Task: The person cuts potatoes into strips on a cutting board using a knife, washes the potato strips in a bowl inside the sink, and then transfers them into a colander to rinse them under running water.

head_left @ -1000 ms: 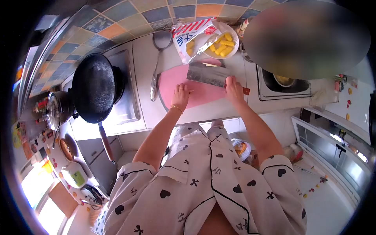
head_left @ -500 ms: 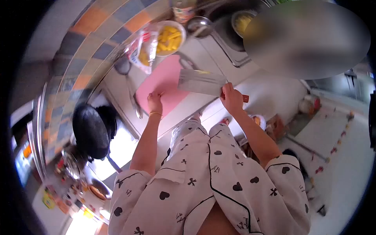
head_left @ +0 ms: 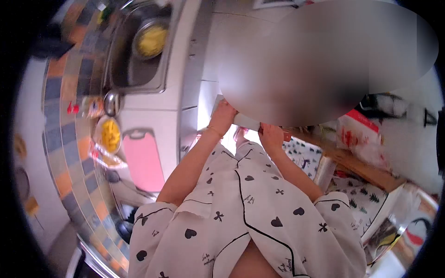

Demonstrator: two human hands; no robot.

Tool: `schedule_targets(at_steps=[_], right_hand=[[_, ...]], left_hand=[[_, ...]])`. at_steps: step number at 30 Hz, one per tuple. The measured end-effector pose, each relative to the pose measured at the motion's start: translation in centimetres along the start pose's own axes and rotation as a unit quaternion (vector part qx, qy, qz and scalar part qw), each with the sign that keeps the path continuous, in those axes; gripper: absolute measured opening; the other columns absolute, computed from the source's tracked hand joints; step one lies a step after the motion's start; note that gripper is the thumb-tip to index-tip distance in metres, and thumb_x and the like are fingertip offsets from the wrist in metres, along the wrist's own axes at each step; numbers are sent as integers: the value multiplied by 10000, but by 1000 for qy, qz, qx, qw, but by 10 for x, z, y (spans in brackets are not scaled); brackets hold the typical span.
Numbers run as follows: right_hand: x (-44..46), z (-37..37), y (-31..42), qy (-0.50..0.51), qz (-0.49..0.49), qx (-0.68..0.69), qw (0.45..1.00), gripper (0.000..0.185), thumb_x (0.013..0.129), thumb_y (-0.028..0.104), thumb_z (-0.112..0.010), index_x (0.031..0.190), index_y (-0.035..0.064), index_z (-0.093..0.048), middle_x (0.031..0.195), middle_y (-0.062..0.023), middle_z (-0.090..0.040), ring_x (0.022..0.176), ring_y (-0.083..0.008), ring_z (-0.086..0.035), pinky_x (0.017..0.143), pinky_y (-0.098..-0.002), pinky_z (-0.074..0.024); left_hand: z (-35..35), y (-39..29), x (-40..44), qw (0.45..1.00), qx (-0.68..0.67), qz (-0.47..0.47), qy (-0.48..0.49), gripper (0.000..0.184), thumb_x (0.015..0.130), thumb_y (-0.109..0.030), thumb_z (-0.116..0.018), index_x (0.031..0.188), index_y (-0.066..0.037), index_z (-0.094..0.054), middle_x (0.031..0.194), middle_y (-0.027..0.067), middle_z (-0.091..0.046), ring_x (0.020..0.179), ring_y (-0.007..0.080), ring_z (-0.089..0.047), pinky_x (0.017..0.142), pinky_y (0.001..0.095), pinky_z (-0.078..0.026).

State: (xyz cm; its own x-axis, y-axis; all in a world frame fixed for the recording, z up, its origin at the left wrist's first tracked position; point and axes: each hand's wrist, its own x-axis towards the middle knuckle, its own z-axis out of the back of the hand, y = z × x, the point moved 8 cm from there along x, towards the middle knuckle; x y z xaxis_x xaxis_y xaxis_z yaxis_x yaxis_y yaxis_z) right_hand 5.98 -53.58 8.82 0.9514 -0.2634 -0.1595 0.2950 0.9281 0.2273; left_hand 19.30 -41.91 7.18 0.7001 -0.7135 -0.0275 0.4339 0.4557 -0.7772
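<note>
My right hand (head_left: 272,135) is closed round the reddish-brown handle of a wide-bladed kitchen knife (head_left: 248,122). The blade points left in front of my body, away from the counter. My left hand (head_left: 224,115) grips the blade near its far end, and a pale corner shows beyond the fingers. Over on the counter to the left lies a pink cutting board (head_left: 144,162) with a dark-edged handle hole. Beside the board stands a bowl (head_left: 118,144) of yellow pieces, with a printed plastic bag (head_left: 106,157) against it.
A sink (head_left: 134,78) at upper left holds a metal bowl (head_left: 137,46) of yellow pieces. A small metal bowl (head_left: 111,103) and a jar (head_left: 94,106) stand near the tiled wall. To the right are a wooden-edged shelf (head_left: 357,164) and a red-and-white bag (head_left: 359,134). A blur covers the upper right.
My body has turned right, so the counter now lies to my left. My left hand has left the cutting board and taken hold of the blade. The right hand still holds the handle.
</note>
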Motion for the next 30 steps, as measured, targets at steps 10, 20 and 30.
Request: schedule_targets(at_steps=[10,20,30], right_hand=[[-51,10,-155,-43,-229,68,970,237,759,143,-610,918,57,-457,895,-139,-527,678,-338,-585,601,-437,-483],[-63,-23,-227,-24,-297,82,951,245,746,127,-628,891,73,-438,895,-156,-523,692,-353,-578,585,-471,-456],[-78,-27,-230,22,-317,76,945,240,762,150,-616,922,65,-458,917,-143,-518,702,-338,-591,614,-455,-481]], left_hand=[[-187,-105,121,973,32,-96,208,117,827,-134,-543,907,-76,-605,961,160,-563,934,354,-532,834,413,-444],[-286,-119,178,963,15,-148,226,174,822,-119,-539,957,-54,-628,949,199,-610,887,378,-581,782,428,-469],[-302,-90,201,964,38,-104,240,278,836,-67,-486,1088,-86,-601,1003,190,-630,919,321,-613,796,393,-484]])
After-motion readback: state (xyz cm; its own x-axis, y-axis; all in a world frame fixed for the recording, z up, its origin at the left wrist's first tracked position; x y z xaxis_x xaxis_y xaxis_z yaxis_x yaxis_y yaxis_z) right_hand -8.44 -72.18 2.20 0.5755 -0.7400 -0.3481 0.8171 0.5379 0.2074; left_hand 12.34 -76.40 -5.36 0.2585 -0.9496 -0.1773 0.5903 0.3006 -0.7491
